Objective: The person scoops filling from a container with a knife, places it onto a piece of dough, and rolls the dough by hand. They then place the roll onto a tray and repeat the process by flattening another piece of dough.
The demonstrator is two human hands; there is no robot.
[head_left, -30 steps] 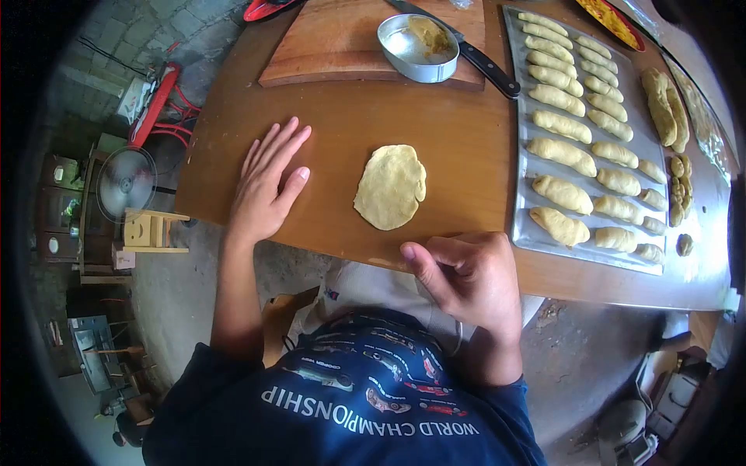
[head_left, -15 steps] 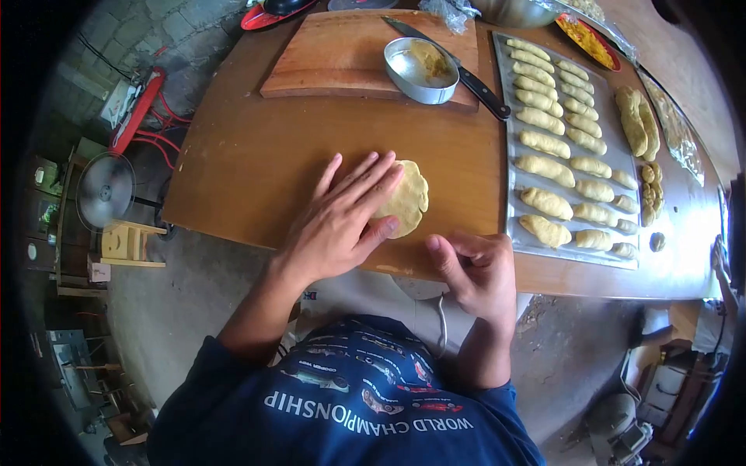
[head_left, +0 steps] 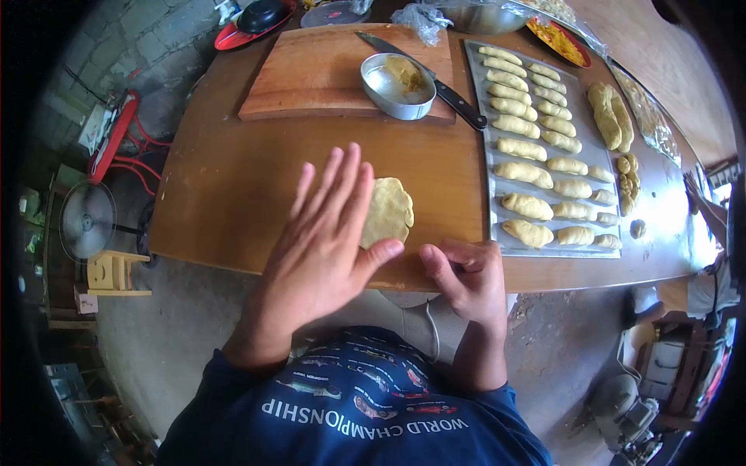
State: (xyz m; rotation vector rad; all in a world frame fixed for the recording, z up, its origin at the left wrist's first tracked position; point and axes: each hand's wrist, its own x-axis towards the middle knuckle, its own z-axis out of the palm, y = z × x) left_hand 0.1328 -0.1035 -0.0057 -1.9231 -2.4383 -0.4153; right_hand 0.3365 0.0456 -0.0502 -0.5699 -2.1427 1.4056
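Observation:
A flattened round of dough (head_left: pixel 392 213) lies on the wooden table near its front edge, its right rim slightly folded. My left hand (head_left: pixel 320 252) is open over the left side of the round, fingers stretched out and partly hiding it; it looks raised a little off the dough. To the right, at the table edge, my right hand (head_left: pixel 471 279) is curled closed with the thumb outside, and nothing shows in it. Beyond the dough sits a metal bowl (head_left: pixel 386 92) with some yellowish filling, on the edge of a wooden cutting board (head_left: pixel 299 78).
A knife (head_left: pixel 458 101) lies across the board's right edge. A metal tray (head_left: pixel 550 247) holds rows of rolled dough pieces. Right of it are larger dough lengths (head_left: pixel 610 116) and a red plate of orange filling (head_left: pixel 559 43). A fan (head_left: pixel 87 221) stands at left; another person's arm (head_left: pixel 703 206) shows far right.
My left hand has lifted off the dough and drawn back toward me, uncovering more table. My right hand stays curled. The whole view has shifted slightly.

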